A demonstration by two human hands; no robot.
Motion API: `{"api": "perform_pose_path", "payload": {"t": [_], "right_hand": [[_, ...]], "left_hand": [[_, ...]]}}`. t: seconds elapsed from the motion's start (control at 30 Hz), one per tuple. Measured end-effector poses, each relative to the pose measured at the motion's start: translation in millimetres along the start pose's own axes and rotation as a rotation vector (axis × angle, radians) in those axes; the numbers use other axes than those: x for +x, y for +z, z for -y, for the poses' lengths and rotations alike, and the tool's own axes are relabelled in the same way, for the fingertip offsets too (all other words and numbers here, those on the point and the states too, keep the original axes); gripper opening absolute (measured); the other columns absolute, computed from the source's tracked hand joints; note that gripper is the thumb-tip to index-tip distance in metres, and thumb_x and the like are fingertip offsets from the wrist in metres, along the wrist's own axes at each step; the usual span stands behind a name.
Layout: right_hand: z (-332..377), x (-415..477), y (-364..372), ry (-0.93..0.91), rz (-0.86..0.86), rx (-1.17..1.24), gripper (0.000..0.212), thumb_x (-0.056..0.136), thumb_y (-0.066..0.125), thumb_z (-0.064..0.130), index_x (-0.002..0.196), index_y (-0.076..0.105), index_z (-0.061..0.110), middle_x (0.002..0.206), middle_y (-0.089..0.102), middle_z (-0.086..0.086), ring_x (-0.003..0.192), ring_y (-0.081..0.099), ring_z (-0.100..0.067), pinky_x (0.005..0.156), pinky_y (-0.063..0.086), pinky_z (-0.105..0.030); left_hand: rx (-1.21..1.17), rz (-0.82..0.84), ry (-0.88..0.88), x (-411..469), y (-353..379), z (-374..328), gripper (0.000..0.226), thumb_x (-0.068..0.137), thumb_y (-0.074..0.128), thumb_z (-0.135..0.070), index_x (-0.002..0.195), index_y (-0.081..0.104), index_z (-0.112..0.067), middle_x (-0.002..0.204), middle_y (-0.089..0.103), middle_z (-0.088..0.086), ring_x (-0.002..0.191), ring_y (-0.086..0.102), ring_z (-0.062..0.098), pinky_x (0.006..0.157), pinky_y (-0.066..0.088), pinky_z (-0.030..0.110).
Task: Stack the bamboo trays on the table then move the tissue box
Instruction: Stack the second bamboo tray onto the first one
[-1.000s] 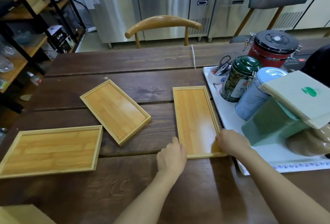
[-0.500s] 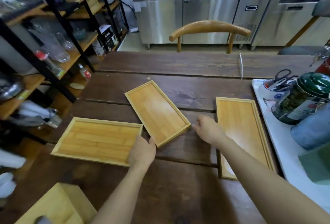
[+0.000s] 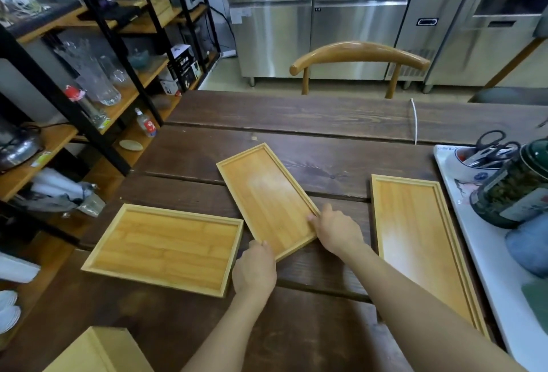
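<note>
The middle tray (image 3: 267,198), the smallest of the three, lies askew on the dark wooden table (image 3: 326,122) with both hands at its near end: the left hand (image 3: 255,271) curls its fingers against the near corner, and the right hand (image 3: 338,229) pinches the rim on the right side with thumb and fingertips. It looks flat on the wood, not yet lifted. Just beside it toward the left edge sits the wide tray (image 3: 166,248), their corners almost touching; well off to the right lies the long tray (image 3: 415,238), close against a white serving tray (image 3: 486,259) that carries a jar (image 3: 516,191) and a cup of scissors (image 3: 471,161). The tissue box I cannot make out for certain. A pale wooden box (image 3: 98,351) sits at the near left corner. The likely trouble is that the grip holds one end only, so the far end could dip and catch the wide tray's rim, knocking it toward the table's left edge.
</note>
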State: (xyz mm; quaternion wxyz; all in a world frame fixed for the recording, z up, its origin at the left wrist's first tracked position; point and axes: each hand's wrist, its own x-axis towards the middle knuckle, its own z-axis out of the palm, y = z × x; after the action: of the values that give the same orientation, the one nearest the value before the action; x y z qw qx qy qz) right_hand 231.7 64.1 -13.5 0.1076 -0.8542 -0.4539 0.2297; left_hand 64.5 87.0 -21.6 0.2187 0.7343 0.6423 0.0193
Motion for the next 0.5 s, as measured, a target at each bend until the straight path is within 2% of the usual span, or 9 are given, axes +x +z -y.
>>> {"api": "perform_pose_path", "payload": {"t": [0.13,0.2,0.3,0.4,0.5], "right_hand": [[-6,-8,-6,-0.078,-0.019,-0.12,0.031,0.097,0.026,0.034,0.102,0.046,0.011,0.1,0.066,-0.016,0.086,0.061,-0.034,0.061,0.037,-0.035],[-9,-12,-15,-0.146,-0.054,-0.174,0.029,0.097,0.03,0.027,0.104,0.048,0.006,0.1,0.066,-0.018,0.088,0.062,-0.038,0.061,0.037,-0.036],[-17,-31,-29,-0.203,-0.163,-0.187,0.024,0.095,0.035,0.024,0.1,0.05,0.007,0.089,0.069,-0.015,0.075,0.064,-0.036,0.057,0.04,-0.034],[-40,-56,-42,-0.196,-0.231,-0.1,0.021,0.095,0.037,0.025,0.094,0.05,0.008,0.078,0.067,-0.012,0.063,0.059,-0.034,0.051,0.036,-0.033],[-76,-79,-56,-0.084,-0.264,-0.012,0.023,0.096,0.036,0.031,0.075,0.04,0.02,0.057,0.051,0.003,0.049,0.047,-0.022,0.043,0.025,-0.029]], "left_hand": [[-0.073,0.01,0.049,-6,-3,1,0.035,0.099,0.025,-0.028,0.103,0.051,-0.005,0.091,0.067,0.012,0.082,0.063,0.028,0.06,0.039,0.031],[-0.147,0.031,0.078,-9,-8,1,0.035,0.099,0.025,-0.028,0.101,0.051,-0.004,0.087,0.066,0.013,0.08,0.063,0.03,0.061,0.04,0.034],[-0.213,0.065,0.16,-15,-19,-2,0.034,0.099,0.026,-0.03,0.099,0.05,-0.006,0.076,0.059,0.005,0.076,0.062,0.027,0.06,0.04,0.034],[-0.239,0.1,0.26,-26,-27,-19,0.03,0.099,0.027,-0.033,0.094,0.046,-0.011,0.073,0.052,0.0,0.072,0.058,0.024,0.058,0.039,0.034],[-0.216,0.124,0.362,-41,-22,-48,0.027,0.098,0.026,-0.034,0.088,0.041,-0.014,0.074,0.051,0.002,0.067,0.051,0.023,0.056,0.033,0.035]]}}
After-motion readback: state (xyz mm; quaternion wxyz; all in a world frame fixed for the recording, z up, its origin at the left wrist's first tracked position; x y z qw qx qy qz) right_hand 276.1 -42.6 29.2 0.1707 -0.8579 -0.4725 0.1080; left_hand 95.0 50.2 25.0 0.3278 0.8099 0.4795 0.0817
